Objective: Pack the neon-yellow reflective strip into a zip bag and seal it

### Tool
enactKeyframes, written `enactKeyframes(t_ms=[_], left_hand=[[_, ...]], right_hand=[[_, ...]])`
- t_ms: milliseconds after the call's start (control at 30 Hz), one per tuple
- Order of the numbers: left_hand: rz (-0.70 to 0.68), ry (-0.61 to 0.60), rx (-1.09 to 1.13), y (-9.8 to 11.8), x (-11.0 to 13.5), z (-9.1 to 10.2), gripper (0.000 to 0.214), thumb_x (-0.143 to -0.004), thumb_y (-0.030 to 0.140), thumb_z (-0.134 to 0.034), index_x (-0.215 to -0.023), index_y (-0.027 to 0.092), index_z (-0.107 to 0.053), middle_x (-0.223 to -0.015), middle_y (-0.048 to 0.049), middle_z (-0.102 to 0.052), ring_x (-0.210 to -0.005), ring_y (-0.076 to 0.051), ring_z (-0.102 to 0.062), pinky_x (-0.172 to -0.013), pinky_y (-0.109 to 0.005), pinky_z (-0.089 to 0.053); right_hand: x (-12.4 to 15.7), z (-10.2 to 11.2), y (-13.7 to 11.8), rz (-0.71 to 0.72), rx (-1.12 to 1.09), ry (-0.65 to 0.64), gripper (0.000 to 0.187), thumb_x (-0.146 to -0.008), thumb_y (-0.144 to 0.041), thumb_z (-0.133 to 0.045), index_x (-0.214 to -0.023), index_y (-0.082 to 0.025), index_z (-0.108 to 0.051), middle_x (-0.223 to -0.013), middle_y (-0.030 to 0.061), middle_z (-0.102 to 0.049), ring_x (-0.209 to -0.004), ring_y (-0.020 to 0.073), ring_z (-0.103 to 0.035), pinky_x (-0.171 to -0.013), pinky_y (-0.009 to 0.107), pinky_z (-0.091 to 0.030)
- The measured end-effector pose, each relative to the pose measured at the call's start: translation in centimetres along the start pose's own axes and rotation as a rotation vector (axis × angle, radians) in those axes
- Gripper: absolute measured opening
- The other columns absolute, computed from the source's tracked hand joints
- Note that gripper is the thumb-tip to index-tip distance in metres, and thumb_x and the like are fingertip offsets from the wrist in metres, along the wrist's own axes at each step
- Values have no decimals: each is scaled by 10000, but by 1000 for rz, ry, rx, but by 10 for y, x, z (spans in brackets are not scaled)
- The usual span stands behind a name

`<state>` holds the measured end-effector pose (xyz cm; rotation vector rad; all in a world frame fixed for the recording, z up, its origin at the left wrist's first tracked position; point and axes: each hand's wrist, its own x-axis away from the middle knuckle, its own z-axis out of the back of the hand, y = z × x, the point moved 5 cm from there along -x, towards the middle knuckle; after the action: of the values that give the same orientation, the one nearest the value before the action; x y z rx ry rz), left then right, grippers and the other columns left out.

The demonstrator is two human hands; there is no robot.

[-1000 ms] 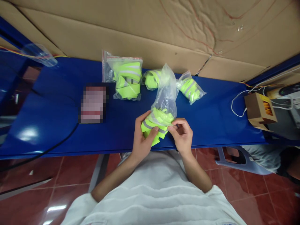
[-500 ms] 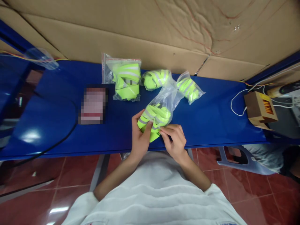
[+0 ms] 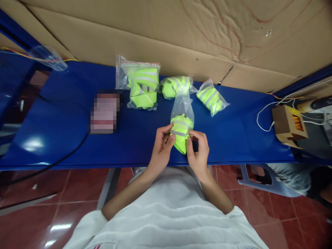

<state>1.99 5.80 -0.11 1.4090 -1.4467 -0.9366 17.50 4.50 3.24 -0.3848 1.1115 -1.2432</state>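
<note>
A folded neon-yellow reflective strap (image 3: 181, 141) with silver bands lies partly inside a clear plastic bag (image 3: 183, 106), its lower end sticking out of the near side. My left hand (image 3: 163, 147) pinches the strap and bag edge from the left, thumb on top. From the right, my right hand (image 3: 198, 148) pinches the opposite edge between thumb and fingers. The bag's far end points away from me and overlaps another bagged strap (image 3: 172, 86). A further bagged strap (image 3: 211, 98) lies to the right, and bagged straps (image 3: 144, 88) sit stacked at the left.
The blue table (image 3: 241, 138) ends against a cardboard wall (image 3: 129, 38). A blurred-out rectangular object (image 3: 105, 113) and black cable lie left, with a clear plastic cup (image 3: 49, 58) behind. At right are a small cardboard box (image 3: 286, 121), a white cable and a stool (image 3: 269, 180) beside another person.
The bag has turned from slanting right to pointing nearly straight away from me, and shifted slightly right. Both hands moved with it; my right hand now grips the strap's right side.
</note>
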Motion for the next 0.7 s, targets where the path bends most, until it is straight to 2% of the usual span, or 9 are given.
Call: enactKeyframes(t_ms=[100,200,300,367,500,600,700], left_hand=[[-56,56,-27,9,-1,2,386,-954,468,-795,-1224,241,-638,-1261,-58,-695,-1086,-162,-703,-930,-267,-584],[-116,48,-79,14,-3,5,342,-949,429,-805,-1180,213,-675,-1079,-46,-727,-991,-162,-721,-868,-264,-597],[-213,25,-196,16,-5,9,217,-975,364,-777,-1117,208,-728,-966,-22,-715,-872,-137,-699,-770,-232,-565],[-321,30,-314,20,-4,11,118,-994,298,-754,-1078,215,-756,-956,-12,-711,-863,-124,-677,-780,-228,-538],[-486,7,-464,29,-1,9,47,-1020,191,-699,-1040,210,-738,-926,4,-713,-850,-112,-670,-786,-224,-515],[-600,-55,-611,38,0,3,64,-1036,164,-660,-1054,206,-704,-931,-2,-731,-845,-126,-693,-768,-235,-522],[-794,-175,-842,55,-4,-5,120,-1059,198,-632,-1172,199,-672,-1010,-42,-769,-880,-166,-725,-803,-284,-541]], right_hand=[[7,1,-13,220,151,-49,436,-1080,-324,-578,-1511,-279,-530,-1335,118,-658,-1243,259,-642,-1031,419,-566],[11,-1,-17,368,321,-138,544,-1040,-407,-671,-1544,-276,-515,-1377,146,-637,-1272,294,-643,-1026,434,-575],[5,1,-15,374,441,-178,446,-1042,-297,-673,-1477,-249,-588,-1353,151,-655,-1237,275,-669,-1004,399,-577],[0,4,-16,403,460,-204,428,-1052,-320,-658,-1467,-232,-603,-1337,155,-671,-1218,276,-681,-993,401,-582],[-4,3,-15,470,498,-353,633,-1015,-517,-676,-1528,-165,-558,-1410,212,-637,-1278,345,-645,-985,467,-596],[-6,4,-8,483,488,-354,577,-1038,-356,-665,-1569,-174,-532,-1417,207,-630,-1272,336,-640,-993,455,-602],[-18,9,2,442,297,-267,552,-1037,-207,-637,-1580,-243,-541,-1383,160,-653,-1269,282,-655,-1040,398,-593]])
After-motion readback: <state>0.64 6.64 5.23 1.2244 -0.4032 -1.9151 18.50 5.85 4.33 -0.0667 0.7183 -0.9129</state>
